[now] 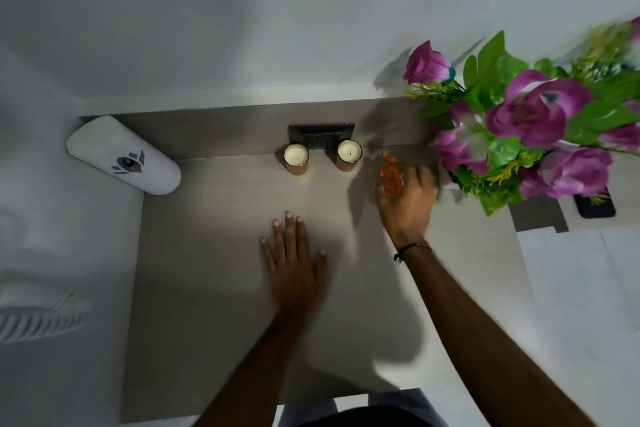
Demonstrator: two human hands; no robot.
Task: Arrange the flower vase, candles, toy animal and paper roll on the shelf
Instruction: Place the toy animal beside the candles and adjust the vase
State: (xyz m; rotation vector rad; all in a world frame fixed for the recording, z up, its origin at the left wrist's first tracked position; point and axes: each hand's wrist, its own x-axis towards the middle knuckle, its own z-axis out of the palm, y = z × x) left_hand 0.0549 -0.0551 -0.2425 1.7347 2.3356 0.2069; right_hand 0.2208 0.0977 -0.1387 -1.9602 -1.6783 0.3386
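Observation:
Two candles in brown jars stand at the back of the grey shelf [225,288], the left candle [296,158] and the right candle [349,153]. A white paper roll [123,154] with a dark logo lies at the back left corner. Purple flowers with green leaves [526,125] fill the right side; the vase under them is hidden. My right hand [408,199] is shut on a small orange toy animal [390,175], just right of the right candle. My left hand [294,262] lies flat on the shelf, fingers apart, holding nothing.
A dark wall socket plate [322,135] sits on the back wall between the candles. A black phone [594,204] lies under the flowers at the right edge. White walls bound the shelf behind and on the left.

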